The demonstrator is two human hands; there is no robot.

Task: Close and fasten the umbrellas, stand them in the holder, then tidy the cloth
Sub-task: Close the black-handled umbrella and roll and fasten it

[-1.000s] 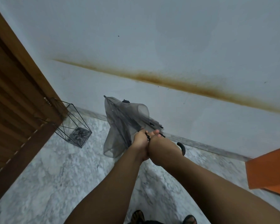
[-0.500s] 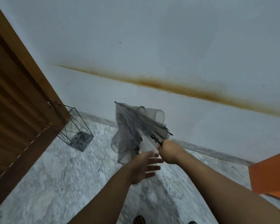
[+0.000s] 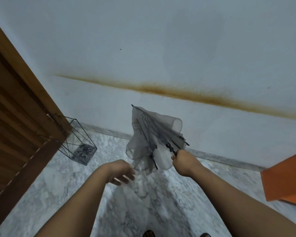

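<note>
— above the marble floor (image 3: 46,190), what's being held?
— a see-through grey umbrella (image 3: 150,134), collapsed but loose, its folds billowing, dark ribs showing through, tip aimed up-left at the white wall (image 3: 160,40).
— who grips it?
— the right hand (image 3: 184,161) is clenched around the dark shaft at the canopy's lower edge. the left hand (image 3: 121,171) is released, fingers spread, just beside the hanging folds.
— and the holder?
— a wire holder (image 3: 79,142) stands on the floor by the wooden door (image 3: 15,117), well apart from the umbrella.
</note>
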